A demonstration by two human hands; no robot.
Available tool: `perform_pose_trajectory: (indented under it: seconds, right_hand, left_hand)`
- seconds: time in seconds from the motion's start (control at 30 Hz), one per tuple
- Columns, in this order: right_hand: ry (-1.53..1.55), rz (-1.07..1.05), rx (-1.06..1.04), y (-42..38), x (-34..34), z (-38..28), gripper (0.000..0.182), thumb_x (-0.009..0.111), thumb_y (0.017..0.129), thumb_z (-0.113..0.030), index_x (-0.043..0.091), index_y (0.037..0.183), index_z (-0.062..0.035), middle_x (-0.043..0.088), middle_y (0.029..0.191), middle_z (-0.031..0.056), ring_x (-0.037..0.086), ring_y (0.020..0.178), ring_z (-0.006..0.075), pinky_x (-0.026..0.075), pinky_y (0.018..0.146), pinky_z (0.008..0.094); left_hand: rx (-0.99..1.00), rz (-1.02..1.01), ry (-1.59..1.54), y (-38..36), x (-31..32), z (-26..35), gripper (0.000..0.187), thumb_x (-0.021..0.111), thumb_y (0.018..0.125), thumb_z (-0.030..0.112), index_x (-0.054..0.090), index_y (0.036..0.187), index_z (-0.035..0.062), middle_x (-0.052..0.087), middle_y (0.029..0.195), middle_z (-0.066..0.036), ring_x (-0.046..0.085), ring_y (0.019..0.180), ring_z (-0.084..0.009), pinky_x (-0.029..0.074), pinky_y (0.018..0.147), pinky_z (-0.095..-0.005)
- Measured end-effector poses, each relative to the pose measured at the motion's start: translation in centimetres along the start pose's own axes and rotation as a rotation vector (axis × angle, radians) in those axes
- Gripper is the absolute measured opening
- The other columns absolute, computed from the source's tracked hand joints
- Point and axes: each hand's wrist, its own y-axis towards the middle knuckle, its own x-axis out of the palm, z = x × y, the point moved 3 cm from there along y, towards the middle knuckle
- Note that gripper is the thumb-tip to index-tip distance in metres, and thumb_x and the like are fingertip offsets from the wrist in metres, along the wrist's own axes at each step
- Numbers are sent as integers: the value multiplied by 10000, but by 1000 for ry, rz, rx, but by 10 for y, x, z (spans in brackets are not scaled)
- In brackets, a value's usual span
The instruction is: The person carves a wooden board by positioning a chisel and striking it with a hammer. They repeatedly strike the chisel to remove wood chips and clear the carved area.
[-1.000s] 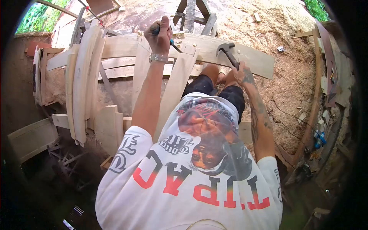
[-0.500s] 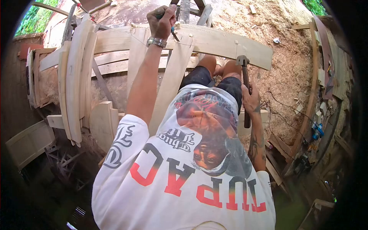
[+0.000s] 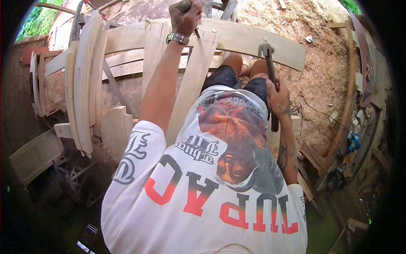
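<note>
My left hand [image 3: 186, 19], with a metal-band watch at the wrist, is closed around a chisel. The chisel's handle [image 3: 185, 6] pokes out above the fist, and its narrow blade [image 3: 197, 33] points down at the joint between a slanting board [image 3: 196, 70] and the long curved plank [image 3: 241, 40]. Lower right, my right hand [image 3: 278, 98] grips a hammer [image 3: 271, 70] partway along its dark handle. The hammer's metal head overlaps the plank's right part in this view, and the handle's end hangs below my hand, beside my shorts.
Several curved wooden pieces [image 3: 86, 84] lean upright at the left. Another pale board [image 3: 154, 53] meets the long plank left of my wrist. Wood shavings [image 3: 308, 80] cover the ground ahead and right. A long timber edge [image 3: 349, 97] and scrap wood line the right side.
The hammer head has moved up across the plank, with my right hand slightly higher. My left hand keeps the chisel at the same joint. The whole view has shifted a little.
</note>
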Motion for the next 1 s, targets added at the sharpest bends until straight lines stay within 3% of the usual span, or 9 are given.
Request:
perform_pose_trajectory:
  seconds: [0.17,0.23,0.27,0.33,0.37,0.7,0.8,0.93,1.0]
  right_hand:
    - [-55,-65,-212,16,16,-92,426,720,940,-365,622,1062,31,682,864,130,646,806,204,518,734,367]
    - [-9,-14,-456,11,19,-143,431,770,891,-348,613,1048,21,684,790,177,699,740,278,523,684,413]
    - [-113,68,-568,10,20,-165,408,772,902,-350,591,1025,-6,586,727,86,606,689,182,475,625,362]
    - [-11,74,-788,10,26,-201,328,718,893,-245,591,1070,0,651,817,187,632,704,350,476,658,470]
    - [-80,-13,-754,2,15,-237,172,609,864,-51,505,984,15,596,726,170,594,590,331,482,599,471]
    - [-40,-21,-921,10,16,-318,213,700,881,-119,586,960,42,641,767,203,670,729,325,508,686,462]
    - [-53,104,-1062,24,23,-307,214,695,881,-106,589,983,49,641,765,220,675,749,355,515,702,465]
    - [-62,124,-1042,26,32,-296,185,664,878,-75,593,999,44,651,754,239,682,734,413,536,694,461]
    - [-229,77,-974,31,46,-275,162,641,873,-54,594,992,45,661,760,250,685,726,435,547,687,467]
  left_hand:
    - [137,-59,171,-10,15,-1,405,678,960,73,508,595,116,455,541,67,420,454,-37,335,409,-232]
    - [138,-72,189,-11,6,-12,406,678,961,72,510,593,111,452,553,73,415,469,-35,342,412,-235]
    - [136,-54,140,-9,5,-20,395,678,966,85,515,606,104,460,564,64,410,474,-30,330,411,-230]
    - [107,-52,-8,-6,-2,-33,355,682,960,83,534,638,94,480,584,49,440,507,-48,366,445,-252]
    - [179,-62,77,-3,-5,-33,340,686,958,101,543,650,91,495,594,43,461,525,-58,378,462,-259]
    - [964,11,698,0,-10,-40,361,681,916,303,570,673,60,600,649,0,556,633,-80,419,549,-263]
    - [408,-135,227,0,-26,-48,387,695,906,314,544,650,66,585,619,8,535,625,-64,410,539,-269]
    - [559,-103,229,5,-43,-62,400,709,926,305,540,651,70,574,594,14,514,585,-67,416,512,-279]
    - [366,-85,216,1,-37,-54,391,682,955,296,556,665,67,577,603,13,533,588,-84,432,520,-276]
